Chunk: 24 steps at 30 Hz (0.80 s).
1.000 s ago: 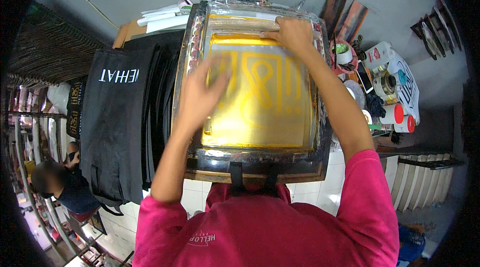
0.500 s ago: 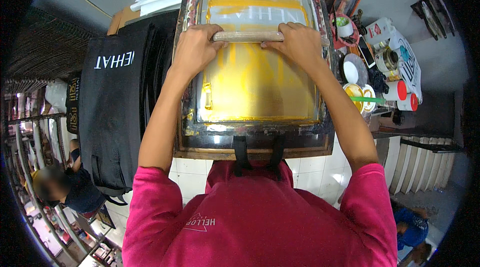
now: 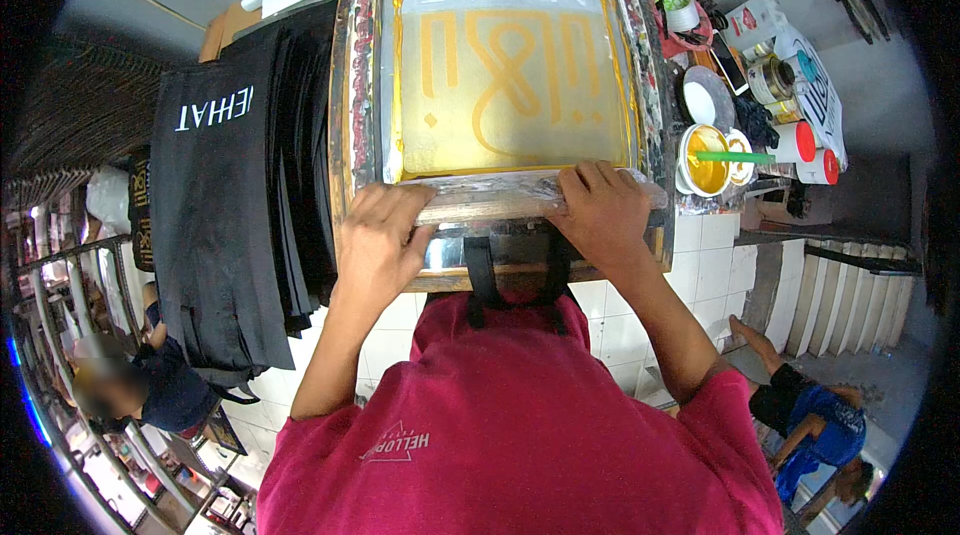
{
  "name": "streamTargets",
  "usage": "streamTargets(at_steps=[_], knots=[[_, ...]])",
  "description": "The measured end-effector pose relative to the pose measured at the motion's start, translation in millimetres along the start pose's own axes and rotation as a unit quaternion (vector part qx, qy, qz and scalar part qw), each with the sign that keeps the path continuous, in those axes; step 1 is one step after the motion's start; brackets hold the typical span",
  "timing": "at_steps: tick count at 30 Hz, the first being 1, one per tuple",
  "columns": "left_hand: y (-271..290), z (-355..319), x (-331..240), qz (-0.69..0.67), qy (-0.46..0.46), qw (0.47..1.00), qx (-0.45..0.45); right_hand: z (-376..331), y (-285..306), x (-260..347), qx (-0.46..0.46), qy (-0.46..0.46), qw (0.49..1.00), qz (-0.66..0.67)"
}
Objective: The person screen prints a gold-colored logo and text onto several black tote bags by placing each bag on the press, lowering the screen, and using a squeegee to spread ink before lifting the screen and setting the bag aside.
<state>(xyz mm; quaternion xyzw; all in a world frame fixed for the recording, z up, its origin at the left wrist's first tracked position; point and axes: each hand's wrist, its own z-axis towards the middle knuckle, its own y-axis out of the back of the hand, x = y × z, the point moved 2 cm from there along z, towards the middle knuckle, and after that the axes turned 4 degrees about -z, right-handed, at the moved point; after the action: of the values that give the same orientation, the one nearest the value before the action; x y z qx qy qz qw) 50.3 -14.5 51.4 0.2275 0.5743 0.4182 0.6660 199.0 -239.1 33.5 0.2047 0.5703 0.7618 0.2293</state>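
Both hands grip a wide wooden squeegee (image 3: 492, 207), which lies across the near end of a printing screen (image 3: 415, 125). My left hand (image 3: 382, 240) is wrapped round its left part, the thumb reaching inward. My right hand (image 3: 604, 217) is closed over its right part. Yellow ink lines the screen's edges, and a large curved yellow design (image 3: 515, 75) shows through the mesh, with pale lettering beyond it. Below the squeegee, two black straps (image 3: 482, 275) hang over the near edge of the printing table (image 3: 430, 282).
Black printed fabric bags (image 3: 215, 225) hang in a stack at left. On the right stand an ink tub (image 3: 690, 180) with a green stick, a phone (image 3: 730, 68), red-lidded containers (image 3: 795, 143) and a tin (image 3: 770, 83). One person (image 3: 165, 375) is at lower left, another (image 3: 820, 435) at lower right.
Both hands have drawn the squeegee toward me, from the far part of the screen to its near end. The yellow design now shows plainly where ink covered the mesh.
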Motion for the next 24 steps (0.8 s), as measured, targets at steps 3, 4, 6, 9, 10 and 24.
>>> streamTargets(at_steps=[3,4,6,9,10,24], knots=[[-8.1,-17.4,12.4,0.011,-0.029,1.0,0.0,-14.5,-2.1,6.5,-0.005,0.002,1.0,-0.013],[-11.9,-24.1,17.7,-0.015,-0.012,1.0,-0.024,-16.6,-3.2,7.5,-0.009,-0.004,1.0,-0.022],[-19.6,-36.4,31.2,-0.067,0.024,0.995,-0.072,-17.8,-3.4,9.9,-0.052,0.019,0.998,-0.033],[-29.3,-48.1,52.1,0.08,-0.025,0.991,-0.102,-16.8,0.4,8.5,-0.061,0.02,0.998,-0.008],[-30.0,-50.6,56.2,0.101,-0.03,0.986,-0.126,-16.0,3.7,7.5,-0.042,0.015,0.999,0.012],[108.5,75.0,3.0,-0.192,-0.127,0.874,-0.429,144.2,222.5,-27.0,-0.302,-0.026,0.949,-0.092]])
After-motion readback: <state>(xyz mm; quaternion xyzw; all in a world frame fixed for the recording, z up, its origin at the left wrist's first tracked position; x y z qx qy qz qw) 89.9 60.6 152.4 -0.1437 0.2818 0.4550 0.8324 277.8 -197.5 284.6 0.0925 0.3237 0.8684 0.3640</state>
